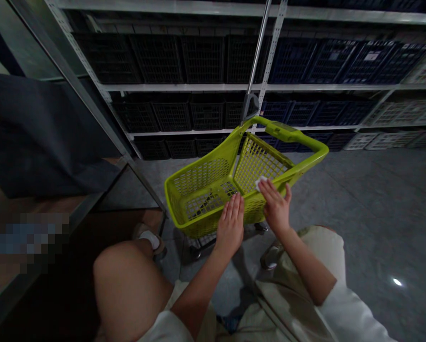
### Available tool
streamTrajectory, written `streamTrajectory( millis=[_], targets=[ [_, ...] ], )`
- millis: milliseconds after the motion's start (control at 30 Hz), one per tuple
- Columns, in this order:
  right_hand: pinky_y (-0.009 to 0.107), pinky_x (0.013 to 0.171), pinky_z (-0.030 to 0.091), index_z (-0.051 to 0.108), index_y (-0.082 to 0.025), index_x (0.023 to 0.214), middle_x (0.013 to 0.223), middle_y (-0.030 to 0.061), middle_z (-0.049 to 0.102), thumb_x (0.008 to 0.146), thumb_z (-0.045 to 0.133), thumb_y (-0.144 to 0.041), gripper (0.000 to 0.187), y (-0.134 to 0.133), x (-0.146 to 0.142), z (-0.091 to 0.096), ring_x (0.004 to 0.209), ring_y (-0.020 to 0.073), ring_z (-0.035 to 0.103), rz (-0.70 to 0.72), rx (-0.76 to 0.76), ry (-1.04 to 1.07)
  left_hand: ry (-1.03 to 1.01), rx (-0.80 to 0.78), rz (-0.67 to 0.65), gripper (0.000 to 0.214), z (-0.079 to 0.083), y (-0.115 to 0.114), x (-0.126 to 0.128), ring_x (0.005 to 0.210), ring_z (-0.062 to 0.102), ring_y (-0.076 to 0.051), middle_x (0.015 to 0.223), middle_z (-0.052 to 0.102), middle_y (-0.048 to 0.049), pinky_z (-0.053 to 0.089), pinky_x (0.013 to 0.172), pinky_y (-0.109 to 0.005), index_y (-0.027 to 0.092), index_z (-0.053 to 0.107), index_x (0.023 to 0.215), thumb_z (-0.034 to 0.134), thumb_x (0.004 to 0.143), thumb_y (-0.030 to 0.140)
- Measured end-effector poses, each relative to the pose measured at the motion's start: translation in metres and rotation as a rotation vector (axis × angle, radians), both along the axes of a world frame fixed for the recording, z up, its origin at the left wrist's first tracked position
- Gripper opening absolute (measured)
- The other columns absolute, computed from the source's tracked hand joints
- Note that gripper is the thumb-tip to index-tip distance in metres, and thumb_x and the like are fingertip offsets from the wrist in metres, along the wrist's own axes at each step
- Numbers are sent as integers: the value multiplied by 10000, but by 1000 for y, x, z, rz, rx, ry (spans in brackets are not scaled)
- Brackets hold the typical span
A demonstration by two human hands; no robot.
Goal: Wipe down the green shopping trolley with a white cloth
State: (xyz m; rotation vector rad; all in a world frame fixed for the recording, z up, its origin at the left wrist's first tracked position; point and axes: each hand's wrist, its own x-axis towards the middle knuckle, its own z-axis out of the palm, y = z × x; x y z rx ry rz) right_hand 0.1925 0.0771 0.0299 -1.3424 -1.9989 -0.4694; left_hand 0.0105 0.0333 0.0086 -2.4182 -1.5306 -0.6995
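Note:
A lime-green plastic mesh shopping cart basket stands on small wheels right in front of me, with a raised green handle at its far end. My left hand lies flat against the near wall and rim, holding nothing. My right hand presses a small white cloth onto the basket's upper rim. The cloth is partly covered by my fingers. The cart's underside is mostly hidden behind the basket.
Metal shelving behind the cart carries rows of black crates, navy crates and white crates. A steel pole rises behind the handle. Grey tile floor spreads right. Dark fabric hangs at left.

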Motion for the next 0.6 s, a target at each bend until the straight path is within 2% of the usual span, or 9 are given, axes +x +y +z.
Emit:
streamTrajectory(
  millis=[100,167,233,333,400,433,500,600],
  targets=[
    [481,1244,142,334,-227,1551,1521,87,495,729,394,15,860,-18,-32,-7,1439,192,427,170,-95,-73,25,0,-4,728,0,0,-2,1546,165,-260,1648,252,-163,296,1233,-454,32,252,1547,422,839,58],
    [485,1250,125,349,-239,1544,1516,78,501,741,388,22,846,-15,-24,-3,1427,187,443,246,-114,-140,47,1,-2,729,1,0,-4,1548,158,-258,1651,242,-167,295,1234,-448,21,246,1546,424,840,60],
    [521,1253,72,386,-278,1522,1482,56,544,757,395,25,823,-2,6,6,1396,192,485,254,-87,-187,57,2,2,755,3,1,-6,1549,153,-253,1656,225,-164,293,1236,-437,25,207,1560,434,841,64],
    [591,1234,19,481,-288,1457,1415,54,611,794,409,13,732,23,57,22,1364,226,524,65,57,-109,43,9,1,782,3,1,-6,1548,158,-248,1661,215,-152,281,1242,-422,42,165,1576,441,846,75],
    [640,1212,6,538,-274,1411,1385,74,633,802,413,1,680,32,71,26,1359,265,528,-93,147,1,29,9,-3,786,2,1,-4,1548,158,-250,1663,211,-149,271,1246,-422,46,157,1579,440,847,77],
    [656,1204,5,545,-267,1404,1386,86,631,796,417,-3,676,32,69,25,1361,279,525,-147,162,45,23,7,-6,788,2,1,-3,1548,155,-252,1663,208,-151,267,1247,-424,44,155,1579,442,845,77],
    [652,1207,28,521,-261,1427,1410,94,609,764,428,-1,717,24,46,18,1371,282,514,-175,128,90,17,-2,-7,793,2,1,-2,1549,149,-255,1662,205,-158,266,1247,-430,40,155,1577,448,841,76],
    [574,1238,75,436,-262,1489,1473,75,553,712,429,12,824,-1,-9,2,1405,235,476,-26,-12,53,25,-12,-3,763,3,0,-1,1547,153,-263,1656,222,-167,278,1242,-441,27,191,1564,448,848,85]
  ],
)
